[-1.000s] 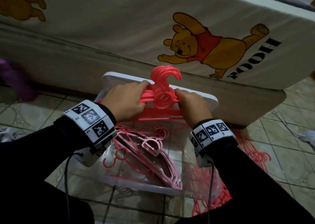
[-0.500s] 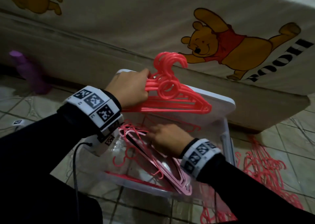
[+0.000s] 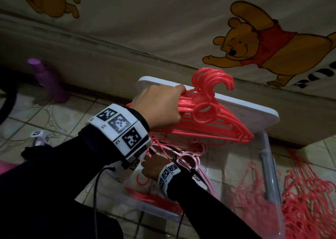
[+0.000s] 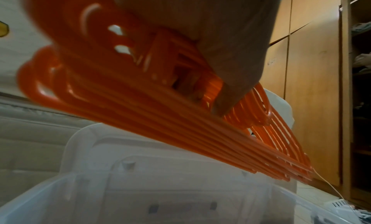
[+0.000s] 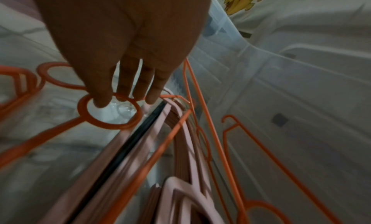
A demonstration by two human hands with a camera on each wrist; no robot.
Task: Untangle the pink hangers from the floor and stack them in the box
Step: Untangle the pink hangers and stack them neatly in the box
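1. While clamped in the left hand [image 3: 160,105], held as a tidy bundle of pink hangers [image 3: 209,122], hooks up and lined together, above the far end of the clear box [image 3: 269,166].
2. Seen from the left wrist: fingers [image 4: 220,45] curled over the top bars near the necks, bottom bars fanned out over the box's rim.
3. Behind the bundle, leaning against the bed: a white lid [image 3: 254,109].
4. Down inside the box, under the left wrist: the right hand [image 3: 151,167], among loose hangers [image 3: 190,158] lying crossed on the bottom, some bright pink, some pale pink.
5. From the right wrist: fingers fairly straight and pointing down, fingertips [image 5: 102,100] touching the round ring of one bright hanger [image 5: 108,124]; nothing closed in the palm.
6. Just beside those fingertips: a slanting stack of pale pink hangers [image 5: 140,140], with one dark bar in it.
7. On the tiled floor [image 3: 81,111] to the right of the box: a tangled heap of hangers [image 3: 309,193], touching the box wall.
8. Along the back: a bed sheet [image 3: 163,29] printed with a cartoon bear.
9. Far left, upright on the floor by the bed: a purple bottle [image 3: 49,78], well apart from the box.
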